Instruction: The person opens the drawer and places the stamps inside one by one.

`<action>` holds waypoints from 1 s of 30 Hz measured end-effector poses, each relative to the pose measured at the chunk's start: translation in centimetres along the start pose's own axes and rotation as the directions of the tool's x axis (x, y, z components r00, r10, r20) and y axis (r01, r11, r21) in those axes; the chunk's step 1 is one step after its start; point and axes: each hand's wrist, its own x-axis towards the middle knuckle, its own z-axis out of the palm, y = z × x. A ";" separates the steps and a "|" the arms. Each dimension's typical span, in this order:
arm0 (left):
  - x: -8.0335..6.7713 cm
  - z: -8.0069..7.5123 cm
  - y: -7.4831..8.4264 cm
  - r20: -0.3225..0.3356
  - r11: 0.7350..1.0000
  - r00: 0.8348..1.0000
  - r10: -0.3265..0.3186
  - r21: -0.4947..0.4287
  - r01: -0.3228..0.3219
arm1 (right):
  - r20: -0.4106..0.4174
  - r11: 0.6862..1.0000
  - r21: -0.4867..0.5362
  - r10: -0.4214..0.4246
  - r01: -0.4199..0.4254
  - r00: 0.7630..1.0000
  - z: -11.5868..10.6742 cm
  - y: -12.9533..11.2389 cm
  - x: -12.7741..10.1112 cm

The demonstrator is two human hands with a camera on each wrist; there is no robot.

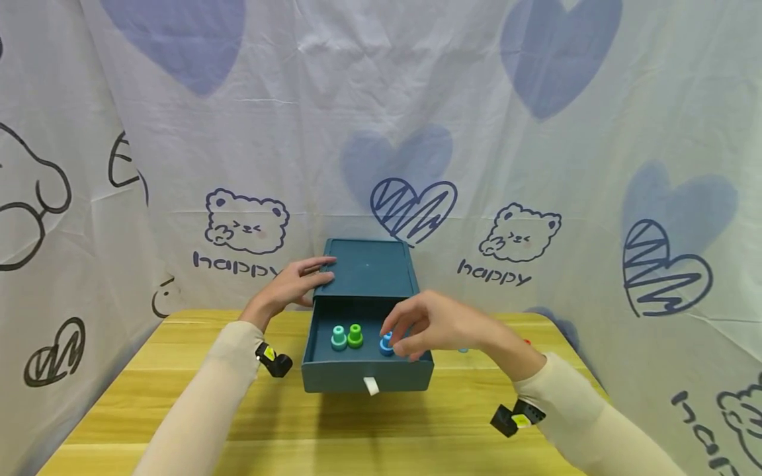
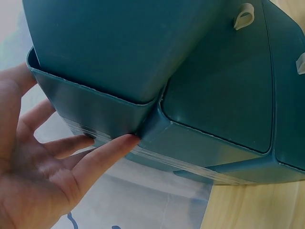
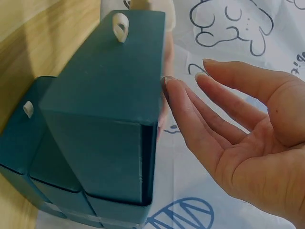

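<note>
A dark teal drawer box stands on the yellow wooden table. Its top drawer is pulled out toward me, with a white pull tab on its front. A mint peg, a green peg and a blue peg stand inside. My left hand rests on the box's top left edge; its straight fingers touch the box wall. My right hand hovers over the drawer's right side, fingertips beside the blue peg. In the right wrist view its palm holds nothing.
A cloth backdrop printed with hearts and bears hangs close behind and beside the table. A small red thing lies on the table to the right, partly hidden by my right wrist. A second, shut drawer shows its white tab.
</note>
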 end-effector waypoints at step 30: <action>-0.2 0.0 -0.3 0.023 1.000 0.999 -0.023 0.001 0.023 | -0.020 0.994 -0.112 0.015 -0.017 1.000 6.4 1.2 -1.2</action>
